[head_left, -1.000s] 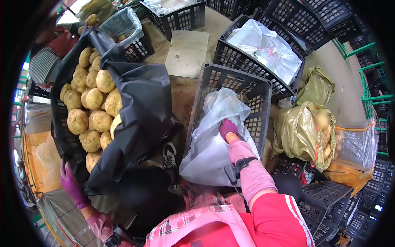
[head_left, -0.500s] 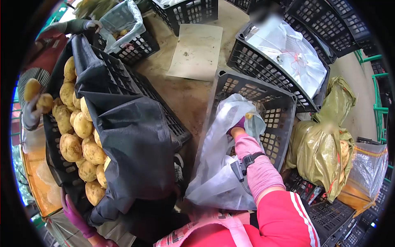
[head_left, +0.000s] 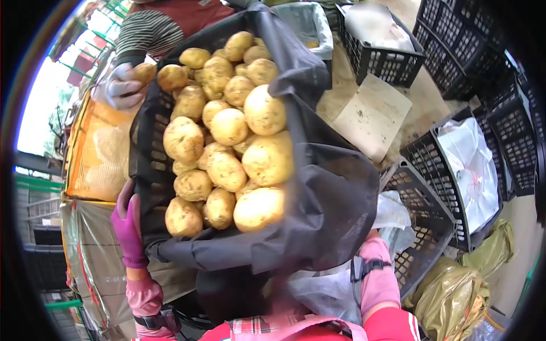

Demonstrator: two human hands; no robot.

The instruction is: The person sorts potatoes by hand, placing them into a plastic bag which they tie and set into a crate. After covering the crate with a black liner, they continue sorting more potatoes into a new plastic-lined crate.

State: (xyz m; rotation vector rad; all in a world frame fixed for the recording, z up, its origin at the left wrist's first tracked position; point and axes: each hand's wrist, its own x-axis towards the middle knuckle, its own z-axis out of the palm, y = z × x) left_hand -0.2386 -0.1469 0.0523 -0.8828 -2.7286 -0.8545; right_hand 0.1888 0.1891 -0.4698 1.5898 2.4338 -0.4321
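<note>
A black crate lined with dark cloth is heaped with potatoes. My left hand, in a purple glove, rests against the crate's near left side, its visible fingers stretched along the wall. My right forearm reaches toward a translucent plastic bag in a second black crate. The dark cloth hanging over the side hides my right hand, so I cannot see its fingers. Across from me, another person's gloved hand holds a potato at the crate's far left edge.
A crate with a white plastic cover stands at the right, near stacked black crates. Olive plastic bags lie at the lower right. A cardboard sheet lies on the floor. An orange mesh sack is at the left.
My view has swung left, bringing the potato crate to the middle. My right hand, seen before in the plastic bag, is now hidden behind the dark cloth. The other person's hand has one potato instead of two.
</note>
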